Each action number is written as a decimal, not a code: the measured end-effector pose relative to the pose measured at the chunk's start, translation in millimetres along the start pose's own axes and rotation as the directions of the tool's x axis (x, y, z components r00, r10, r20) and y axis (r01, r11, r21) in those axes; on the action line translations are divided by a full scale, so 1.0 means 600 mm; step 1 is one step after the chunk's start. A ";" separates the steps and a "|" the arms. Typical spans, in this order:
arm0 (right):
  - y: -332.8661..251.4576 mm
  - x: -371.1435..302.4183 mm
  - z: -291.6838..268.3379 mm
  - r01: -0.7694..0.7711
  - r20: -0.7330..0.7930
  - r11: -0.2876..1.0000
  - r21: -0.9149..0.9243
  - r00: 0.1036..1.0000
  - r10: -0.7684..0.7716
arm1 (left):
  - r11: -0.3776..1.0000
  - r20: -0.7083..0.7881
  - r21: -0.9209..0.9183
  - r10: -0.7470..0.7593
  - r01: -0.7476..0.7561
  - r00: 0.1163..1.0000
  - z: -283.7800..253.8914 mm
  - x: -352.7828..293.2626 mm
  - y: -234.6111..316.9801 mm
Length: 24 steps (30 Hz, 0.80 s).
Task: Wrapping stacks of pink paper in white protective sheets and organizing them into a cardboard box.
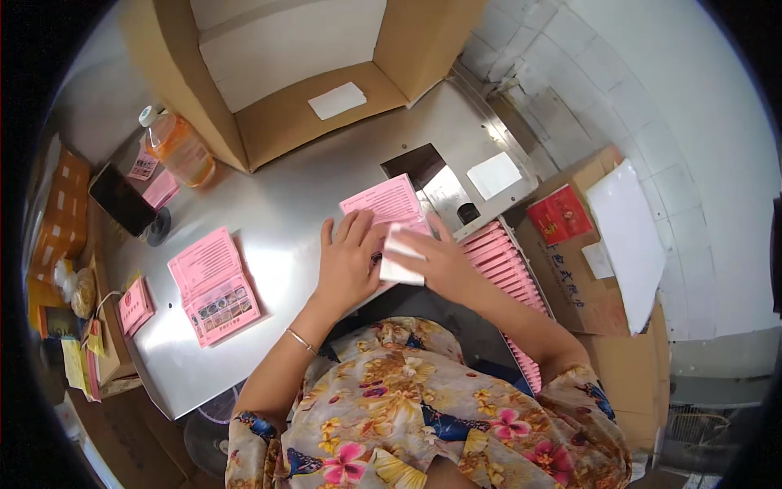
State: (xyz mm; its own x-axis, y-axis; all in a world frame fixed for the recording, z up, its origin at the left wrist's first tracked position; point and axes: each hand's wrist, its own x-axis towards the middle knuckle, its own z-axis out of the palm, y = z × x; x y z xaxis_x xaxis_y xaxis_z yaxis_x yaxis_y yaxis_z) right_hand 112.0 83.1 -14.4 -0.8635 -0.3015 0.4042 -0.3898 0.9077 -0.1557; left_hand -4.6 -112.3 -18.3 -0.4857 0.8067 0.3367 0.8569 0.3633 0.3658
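Observation:
My left hand (pixel 350 257) lies with fingers stretched out over a pink printed leaflet (pixel 383 198) near the table's front edge. Beside it, my right hand (pixel 444 265) has its fingers across a small white folded paper (pixel 401 269), holding it over the lower part of the leaflet. The thumb side of the left hand is close to this white piece; their contact is partly hidden. Farther left, an opened pile of pink leaflets (pixel 215 285) with rows of small pictures rests on the metal table (pixel 301 183).
A cardboard box (pixel 277 143) stands open at the back, a white paper inside. At left are a bottle of orange drink (pixel 179 151), a phone on a stand (pixel 122 200) and a pink stack (pixel 136 306). Rows of pink pieces (pixel 505 265) fill a tray at right, near white papers (pixel 494 175).

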 end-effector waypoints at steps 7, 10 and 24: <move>0.028 0.150 0.075 -0.154 0.207 0.952 -0.266 0.955 0.212 | 0.998 -0.111 0.058 0.001 0.005 0.994 0.004 0.021 0.015; 0.007 0.177 0.009 -0.151 0.474 0.988 -0.044 0.867 0.154 | 0.995 -0.177 0.032 -0.092 0.100 0.980 -0.004 0.010 0.008; 0.190 -0.048 -0.080 -0.566 -0.203 0.803 -0.187 0.822 0.532 | 0.981 -0.173 -0.062 0.173 -0.186 0.970 -0.012 0.044 -0.003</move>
State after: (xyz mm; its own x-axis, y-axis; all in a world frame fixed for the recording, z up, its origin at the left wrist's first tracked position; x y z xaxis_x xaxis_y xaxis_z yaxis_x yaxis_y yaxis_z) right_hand 107.9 209.6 -0.4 -0.8522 0.2945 0.4324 0.2358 0.9540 -0.1851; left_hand -20.1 -95.1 -3.9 -0.3526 0.7643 0.5400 0.9200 0.1775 0.3495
